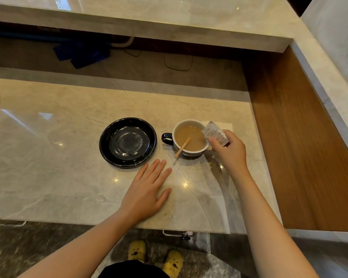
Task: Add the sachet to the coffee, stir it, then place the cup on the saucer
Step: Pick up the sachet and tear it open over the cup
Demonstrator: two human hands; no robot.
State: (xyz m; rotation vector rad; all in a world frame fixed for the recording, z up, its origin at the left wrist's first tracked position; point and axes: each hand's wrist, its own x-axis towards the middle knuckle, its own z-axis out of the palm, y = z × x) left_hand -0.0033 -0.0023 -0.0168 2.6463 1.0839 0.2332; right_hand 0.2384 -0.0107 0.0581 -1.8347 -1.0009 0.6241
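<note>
A dark cup [189,137] with a white inside holds light brown coffee, its handle pointing left. A wooden stir stick [182,147] leans in it, sticking out over the near rim. My right hand [230,150] pinches a white sachet [215,133], tilted over the cup's right rim. The black saucer [128,142] sits bare just left of the cup. My left hand [147,190] lies flat on the counter, fingers spread, in front of the gap between saucer and cup.
The marble counter [48,157] runs wide to the left. A white napkin [227,126] lies behind the cup. A wooden side panel [301,137] rises at the right. A lower shelf with blue cloth [82,53] and cables lies beyond the far edge.
</note>
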